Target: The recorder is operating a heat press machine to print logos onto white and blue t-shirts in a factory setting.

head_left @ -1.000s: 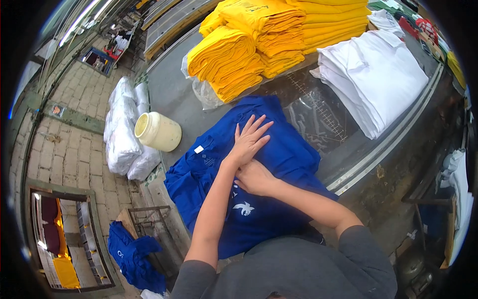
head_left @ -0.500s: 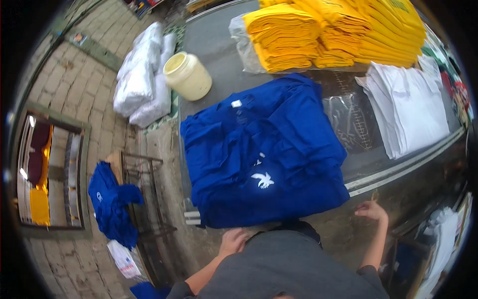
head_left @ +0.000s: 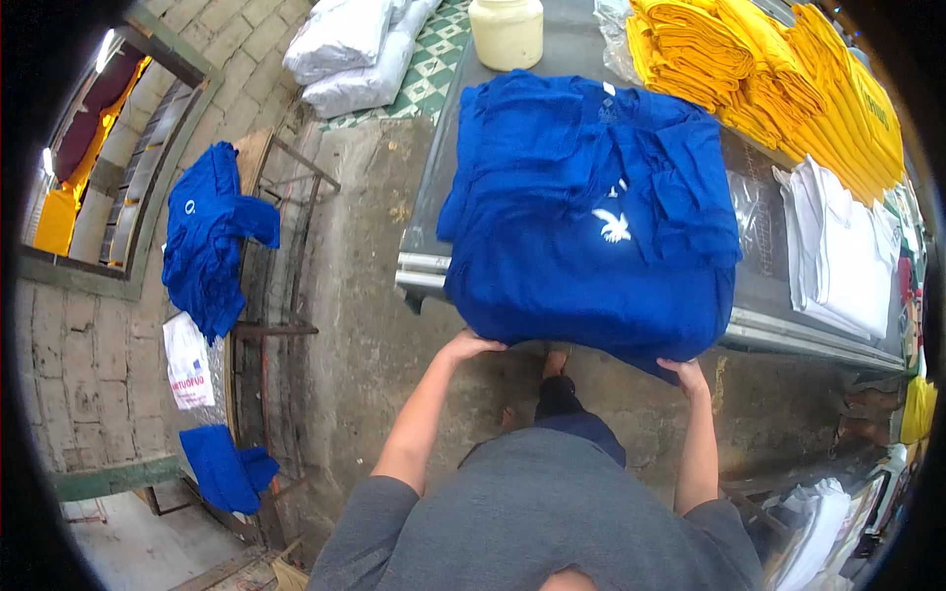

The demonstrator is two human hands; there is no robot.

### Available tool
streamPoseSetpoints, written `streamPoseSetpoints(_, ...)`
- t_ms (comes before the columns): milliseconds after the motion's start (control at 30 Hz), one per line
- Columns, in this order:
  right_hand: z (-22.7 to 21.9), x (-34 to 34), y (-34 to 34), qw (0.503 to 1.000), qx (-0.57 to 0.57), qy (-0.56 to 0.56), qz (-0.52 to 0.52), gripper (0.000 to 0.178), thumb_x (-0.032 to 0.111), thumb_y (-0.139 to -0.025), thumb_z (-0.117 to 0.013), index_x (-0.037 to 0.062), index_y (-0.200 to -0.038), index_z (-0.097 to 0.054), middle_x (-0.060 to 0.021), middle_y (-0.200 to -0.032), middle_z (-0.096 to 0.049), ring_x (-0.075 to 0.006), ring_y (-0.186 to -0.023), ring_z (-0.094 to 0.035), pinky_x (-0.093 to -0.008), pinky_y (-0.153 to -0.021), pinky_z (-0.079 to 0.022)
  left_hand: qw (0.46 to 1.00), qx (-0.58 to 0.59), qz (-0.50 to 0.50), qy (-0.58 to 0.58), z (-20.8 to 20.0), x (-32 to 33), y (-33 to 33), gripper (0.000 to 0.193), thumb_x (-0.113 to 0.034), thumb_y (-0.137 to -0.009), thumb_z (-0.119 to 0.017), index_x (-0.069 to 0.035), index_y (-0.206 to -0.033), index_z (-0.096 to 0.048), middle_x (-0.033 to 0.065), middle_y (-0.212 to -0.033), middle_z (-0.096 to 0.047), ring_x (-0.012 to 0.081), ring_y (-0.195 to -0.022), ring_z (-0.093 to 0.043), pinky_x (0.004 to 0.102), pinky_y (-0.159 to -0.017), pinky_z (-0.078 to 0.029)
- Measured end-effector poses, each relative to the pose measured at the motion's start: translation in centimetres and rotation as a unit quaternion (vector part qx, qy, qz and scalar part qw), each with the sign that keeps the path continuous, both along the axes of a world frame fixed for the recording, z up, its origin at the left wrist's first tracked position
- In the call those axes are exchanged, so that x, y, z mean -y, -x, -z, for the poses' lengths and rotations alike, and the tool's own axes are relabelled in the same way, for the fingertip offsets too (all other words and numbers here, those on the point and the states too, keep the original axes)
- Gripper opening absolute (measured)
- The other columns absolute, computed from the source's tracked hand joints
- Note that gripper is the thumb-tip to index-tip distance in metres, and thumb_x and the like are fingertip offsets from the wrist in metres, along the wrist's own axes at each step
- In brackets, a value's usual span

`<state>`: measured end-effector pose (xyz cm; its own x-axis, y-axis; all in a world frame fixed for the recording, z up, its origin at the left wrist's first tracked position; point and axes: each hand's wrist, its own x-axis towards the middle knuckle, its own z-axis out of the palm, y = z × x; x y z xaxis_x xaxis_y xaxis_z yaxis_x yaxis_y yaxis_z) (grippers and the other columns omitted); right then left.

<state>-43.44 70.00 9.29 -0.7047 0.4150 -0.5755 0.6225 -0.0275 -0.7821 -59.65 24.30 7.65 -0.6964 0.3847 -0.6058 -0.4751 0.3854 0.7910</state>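
**Both hands under the near edge of the blue shirt stack**

My left hand (head_left: 471, 346) has its grip on the near-left corner of the stack of blue shirts (head_left: 581, 217), fingers tucked beneath the bottom layer so only the knuckles and wrist show. My right hand (head_left: 684, 373) grasps the near-right corner the same way, fingers curled up under the cloth. Both grips are closed on the stack.

The stack lies on the bench (head_left: 424, 212), with its near edge hanging past the bench's metal rim toward me. Its long axis runs away from me, from my hands up toward the far end of the bench, leaning a little to the right. The collars and a small white neck label sit at the far end, so the shirts point away from me, hems nearest my hands.

The cloth is a deep, even blue, piled several layers thick, the sides rumpled and folded inward. A small white bird-shaped print shows on the top shirt, right of the middle.

Beyond the far end stands a cream jar (head_left: 506, 30). Folded yellow shirts (head_left: 778, 79) are stacked to the far right, and white shirts (head_left: 843, 251) lie just right of the blue stack. More blue cloth (head_left: 207, 246) hangs over a metal rack (head_left: 281, 325) on my left, down beside the bench.
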Motion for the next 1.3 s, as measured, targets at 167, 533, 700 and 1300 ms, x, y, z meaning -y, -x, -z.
streamPoseSetpoints(167, -3.1, 4.2, -4.7, 0.997, -0.008, 0.078, -0.006, 0.059, 0.013, -0.072, -0.074, -0.0002, -0.123, -0.049, -0.0097, -0.119, -0.057, -0.0225, -0.106, -0.055, -0.0347, -0.095, -0.04, 0.998, -0.063, 0.0, -0.015, 0.6, 3.0, -6.7, 0.052, -0.031, -0.07, -0.073, 0.001, -0.109, -0.061, 0.0121, -0.107, -0.063, 0.0199, -0.1, -0.058, 0.0323, -0.089, -0.045)
streamPoseSetpoints(533, -19.1, 7.3, -5.2, 0.883, -0.308, 0.274, 0.224, 0.041, 0.029, -0.084, -0.058, -0.0011, -0.112, -0.056, -0.0121, -0.108, -0.061, -0.0235, -0.093, -0.06, -0.033, -0.084, -0.049, 0.882, 0.138, -0.267, -0.364, -17.9, 6.2, -7.9, 0.043, -0.017, -0.073, -0.058, 0.005, -0.11, -0.054, 0.0167, -0.1, -0.062, 0.0267, -0.087, -0.062, 0.0373, -0.08, -0.052)
streamPoseSetpoints(700, -20.8, -4.6, 9.2, 0.84, -0.494, 0.201, 0.101, 0.039, 0.026, -0.095, -0.043, -0.0001, -0.122, -0.051, -0.0126, -0.11, -0.061, -0.0218, -0.103, -0.058, -0.0359, -0.089, -0.046, 0.759, -0.067, -0.18, -0.622, -23.4, 0.6, 8.9, 0.042, -0.035, -0.095, -0.036, -0.004, -0.117, -0.053, 0.0111, -0.115, -0.058, 0.0269, -0.106, -0.056, 0.0414, -0.095, -0.044)
streamPoseSetpoints(1300, -19.7, -3.8, 26.8, 0.925, -0.108, -0.357, 0.071, 0.085, 0.067, -0.071, -0.059, -0.0099, -0.108, -0.054, -0.0299, -0.106, -0.059, -0.0406, -0.103, -0.057, -0.0421, -0.089, -0.044, 0.876, -0.317, -0.205, 0.3, -21.1, -9.9, 25.7, 0.102, -0.07, -0.069, -0.058, 0.015, -0.122, -0.041, 0.0317, -0.114, -0.054, 0.0414, -0.11, -0.053, 0.0413, -0.098, -0.038)
